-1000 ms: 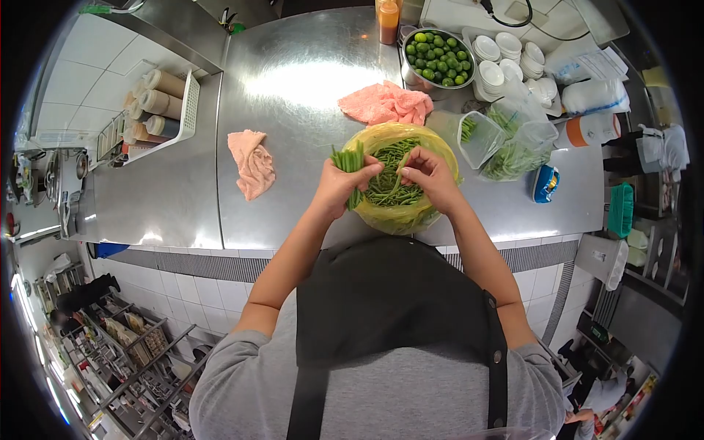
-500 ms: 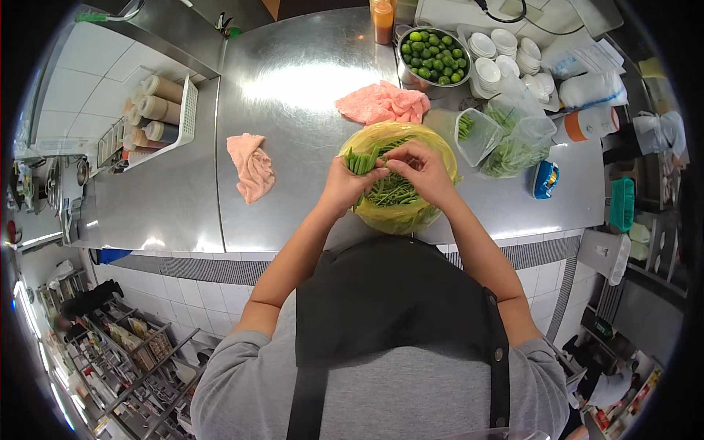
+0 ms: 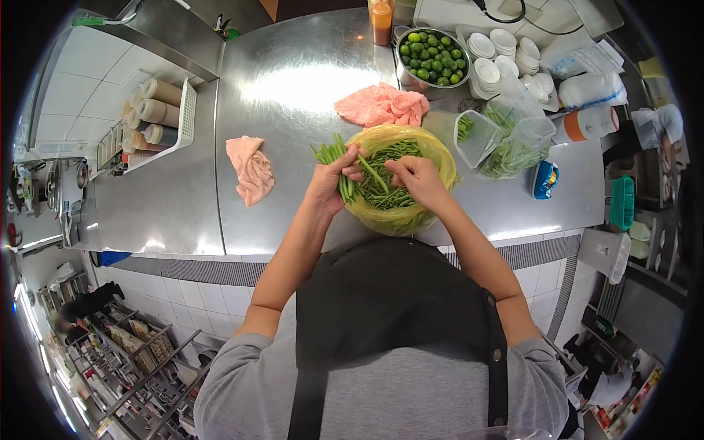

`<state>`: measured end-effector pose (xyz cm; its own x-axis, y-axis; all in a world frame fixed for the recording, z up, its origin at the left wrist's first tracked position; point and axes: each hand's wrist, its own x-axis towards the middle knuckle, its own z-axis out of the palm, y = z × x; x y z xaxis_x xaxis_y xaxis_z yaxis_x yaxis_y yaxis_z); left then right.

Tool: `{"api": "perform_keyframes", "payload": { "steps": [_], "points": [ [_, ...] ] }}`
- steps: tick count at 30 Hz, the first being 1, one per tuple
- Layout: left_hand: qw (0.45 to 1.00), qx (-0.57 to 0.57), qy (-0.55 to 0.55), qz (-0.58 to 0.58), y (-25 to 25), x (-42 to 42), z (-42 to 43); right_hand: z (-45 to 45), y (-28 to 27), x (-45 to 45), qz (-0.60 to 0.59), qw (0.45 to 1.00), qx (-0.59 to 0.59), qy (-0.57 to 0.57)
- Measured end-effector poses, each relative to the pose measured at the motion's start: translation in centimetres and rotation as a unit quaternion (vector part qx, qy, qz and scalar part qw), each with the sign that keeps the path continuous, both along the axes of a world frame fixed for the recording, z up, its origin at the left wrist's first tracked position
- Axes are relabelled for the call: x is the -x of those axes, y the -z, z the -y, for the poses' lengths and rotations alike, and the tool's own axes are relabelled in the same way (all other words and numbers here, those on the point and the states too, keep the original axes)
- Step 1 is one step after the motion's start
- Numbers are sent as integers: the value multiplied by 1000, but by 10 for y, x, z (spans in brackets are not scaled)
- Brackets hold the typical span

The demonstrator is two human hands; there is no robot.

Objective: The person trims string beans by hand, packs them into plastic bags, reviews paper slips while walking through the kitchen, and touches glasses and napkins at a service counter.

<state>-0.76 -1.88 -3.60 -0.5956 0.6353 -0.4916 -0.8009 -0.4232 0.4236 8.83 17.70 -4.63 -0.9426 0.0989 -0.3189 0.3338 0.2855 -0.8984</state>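
Green beans (image 3: 332, 153) in the left fingers' (image 3: 354, 171) grasp (right fingers (image 3: 400, 169) curled, hold unclear)

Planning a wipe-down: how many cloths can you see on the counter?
2. The pale cloth lies left of the yellow bag; the pink cloth lies bunched beyond it, near the limes. More could be hidden.
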Motion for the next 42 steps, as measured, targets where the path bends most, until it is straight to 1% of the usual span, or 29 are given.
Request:
{"api": "perform_keyframes", "payload": {
  "steps": [1,2,3,7,9,10,11,12,13,15,16,19,20,22,23,25,26,28,30,31,33,35,36,37,38,40,42],
  "points": [
    [1000,-7,-16,-5,0,3,1,1,0,-3,0,1000,0,-2],
    [999,-13,-32,-9,1,6,2,3,-1,-8,-17,989,148,3],
    [999,5,-44,-14,-4,7,1,7,-6,-12,-32,956,293,7],
    [997,32,-61,-35,-12,10,-3,19,-16,-16,-38,962,269,8],
    [988,82,-100,-81,-16,8,-7,23,-14,-15,-128,978,163,32],
    [988,81,-101,-82,-16,7,-8,24,-17,-15,-128,978,161,30],
    [984,93,-123,-93,-15,7,-9,25,-21,-16,-184,980,78,-20],
    [978,106,-144,-105,-15,7,-9,26,-27,-17,-238,969,-7,-70],
    [978,105,-145,-105,-17,7,-9,31,-31,-19,-239,968,-8,-71],
    [976,109,-131,-134,-21,9,-7,39,-37,-24,-242,959,-30,-144],
    [976,106,-131,-136,-22,10,-5,37,-34,-25,-244,958,-33,-144],
    [981,85,-108,-139,-27,14,-3,22,-20,-21,-78,963,-167,-195],
    [984,69,-96,-134,-27,12,0,16,-16,-20,-79,963,-172,-194],
    [986,52,-83,-131,-24,7,0,7,-12,-17,-45,958,-244,-142],
    [991,59,-65,-103,-19,5,0,4,-9,-15,-46,958,-245,-140],
    [996,62,-38,-46,-16,-2,-3,-1,-2,-11,-99,933,-335,-81],
    [997,59,-33,-48,-15,-9,-7,-3,7,-6,-99,933,-338,-76],
    [998,46,7,-47,-15,-23,-16,-2,24,9,-157,925,-335,-91],
    [998,37,37,-45,-7,-34,-22,2,29,19,-161,924,-333,-93],
    [997,58,44,-25,-6,-39,-25,4,31,25,-166,925,-326,-105],
    [995,84,57,-1,-2,-47,-28,10,49,33,-170,921,-342,-79],
    [994,81,69,-8,-1,-50,-27,12,47,37,-176,914,-360,-56],
    [994,84,73,-11,-1,-52,-27,14,37,35,-138,911,-383,-72],
    [995,83,53,5,-10,-55,-27,15,29,33,-98,906,-403,-86],
    [995,80,57,4,-14,-58,-23,17,25,29,-97,905,-405,-83],
    [989,113,91,-22,-22,-61,-17,15,19,25,-62,914,-389,-95],
    [986,119,113,-33,-29,-74,-11,9,22,20,-72,911,-395,-96]
  ]
}}
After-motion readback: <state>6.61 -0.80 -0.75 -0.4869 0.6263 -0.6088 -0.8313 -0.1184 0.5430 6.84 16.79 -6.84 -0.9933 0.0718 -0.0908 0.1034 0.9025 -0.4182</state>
